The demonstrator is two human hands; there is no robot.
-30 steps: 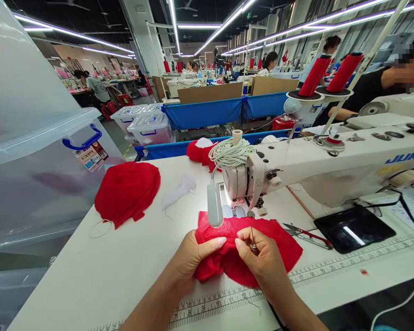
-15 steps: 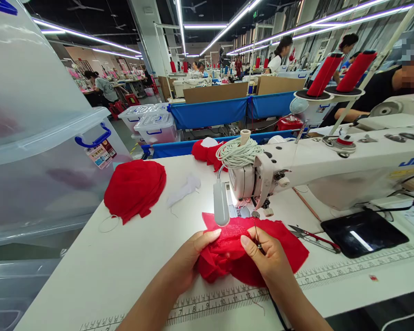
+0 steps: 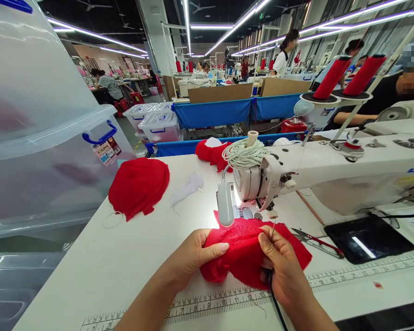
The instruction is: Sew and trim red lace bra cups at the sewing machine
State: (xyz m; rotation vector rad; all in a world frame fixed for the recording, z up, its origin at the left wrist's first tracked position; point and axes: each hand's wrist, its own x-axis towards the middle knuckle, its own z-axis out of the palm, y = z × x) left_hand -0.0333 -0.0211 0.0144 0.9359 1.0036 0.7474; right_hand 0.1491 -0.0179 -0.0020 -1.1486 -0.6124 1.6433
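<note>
A piece of red fabric (image 3: 241,250), with a textured, lace-like band along its upper part, is held just in front of the sewing machine (image 3: 255,184). My left hand (image 3: 196,253) is closed on its left side, thumb on top. At the right, my right hand (image 3: 283,257) pinches the fabric's upper edge between thumb and fingers. A thin metal point (image 3: 273,229) sticks up from that hand, and a dark cord (image 3: 278,303) runs down below it; the tool's kind is hidden by the fingers. The lamp (image 3: 225,202) hangs just above the fabric.
A red fabric stack (image 3: 138,186) and a white scrap (image 3: 188,188) lie left. Scissors (image 3: 317,241) and a black tablet (image 3: 369,236) are at right. Plastic bins (image 3: 48,184) border the table's left side. A printed ruler (image 3: 207,307) runs along the front. A co-worker (image 3: 382,99) sits at right.
Both hands have drawn slightly apart, so the fabric's textured band lies flatter and more stretched. My right hand has moved right and turned. The view has shifted a little left.
</note>
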